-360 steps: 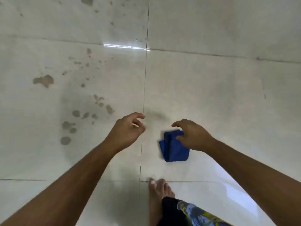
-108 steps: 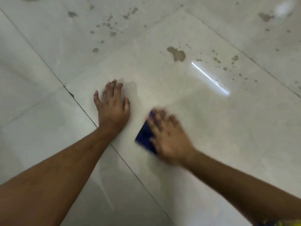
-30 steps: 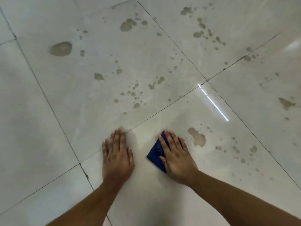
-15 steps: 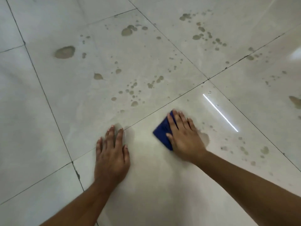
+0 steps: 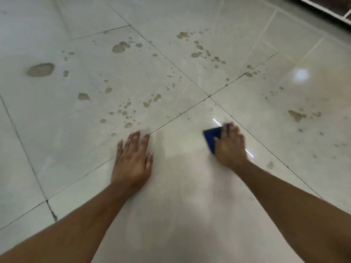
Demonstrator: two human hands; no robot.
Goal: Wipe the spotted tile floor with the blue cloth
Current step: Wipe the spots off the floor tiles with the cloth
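The blue cloth point(image 5: 212, 136) lies folded on the pale tile floor point(image 5: 180, 186), pressed down under my right hand point(image 5: 230, 147); only its left part shows and the hand is blurred. My left hand point(image 5: 133, 160) rests flat on the floor with fingers spread, about a hand's width left of the cloth. Brownish spots point(image 5: 125, 111) dot the tile beyond my left hand. A large blotch point(image 5: 40, 69) sits far left, and a stain point(image 5: 296, 115) lies to the right of the cloth. A small spot point(image 5: 270, 165) sits beside my right wrist.
Dark grout lines cross at a joint point(image 5: 209, 96) just beyond the cloth. More spots point(image 5: 197, 54) spread over the far tile. A white-edged frame or ledge point(image 5: 326, 8) runs along the top right corner. A light reflection point(image 5: 301, 74) glares on the right tile.
My right hand has slid the cloth forward and to the right, over where the blotch by my fingers was. My left hand stays planted. The view has shifted.
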